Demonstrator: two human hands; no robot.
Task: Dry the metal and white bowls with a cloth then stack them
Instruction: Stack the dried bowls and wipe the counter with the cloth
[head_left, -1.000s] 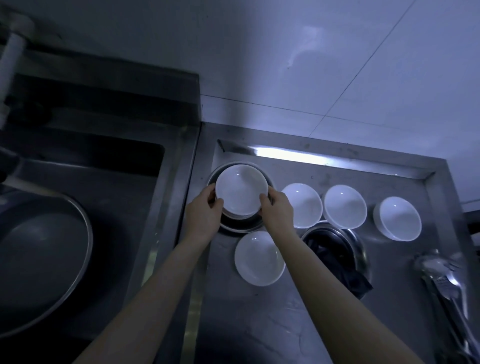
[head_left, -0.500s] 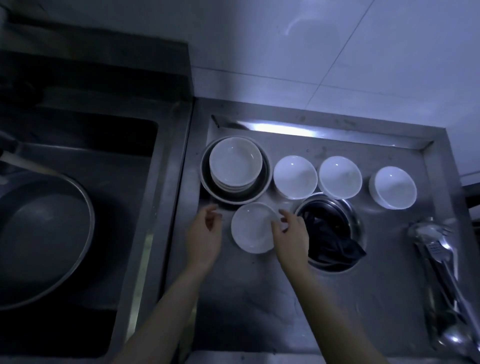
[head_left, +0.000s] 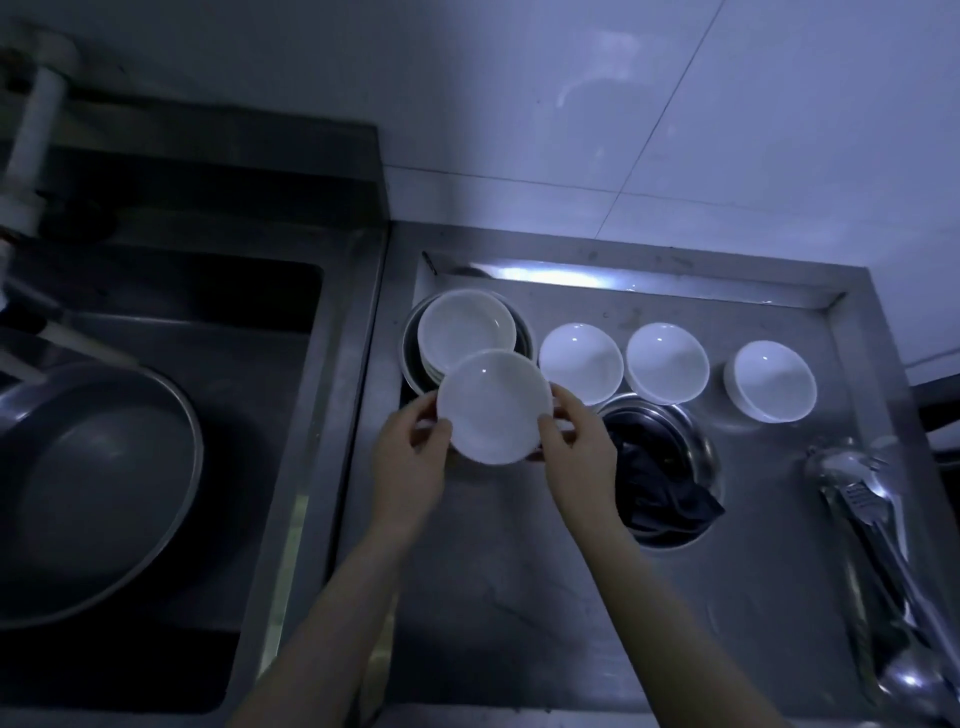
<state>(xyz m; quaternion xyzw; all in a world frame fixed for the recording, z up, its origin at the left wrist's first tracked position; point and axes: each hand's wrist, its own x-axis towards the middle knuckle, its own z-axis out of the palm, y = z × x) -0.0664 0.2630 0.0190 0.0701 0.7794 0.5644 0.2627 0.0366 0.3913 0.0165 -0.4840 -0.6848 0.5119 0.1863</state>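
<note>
Smooth round white bowl (head_left: 494, 407) held above the steel counter (head_left: 519, 597), left hand (head_left: 410, 462) and right hand (head_left: 579, 452) pinching its opposite rims, white stack (head_left: 466, 328) in a metal bowl (head_left: 525, 335) just beyond, dark cloth (head_left: 660, 488) in another metal bowl right, bare counter nearer.

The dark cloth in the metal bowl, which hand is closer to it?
The right hand. It holds the white bowl right beside the dark cloth, at the cloth's left. The left hand holds the bowl's far side, farther from the cloth.
</note>
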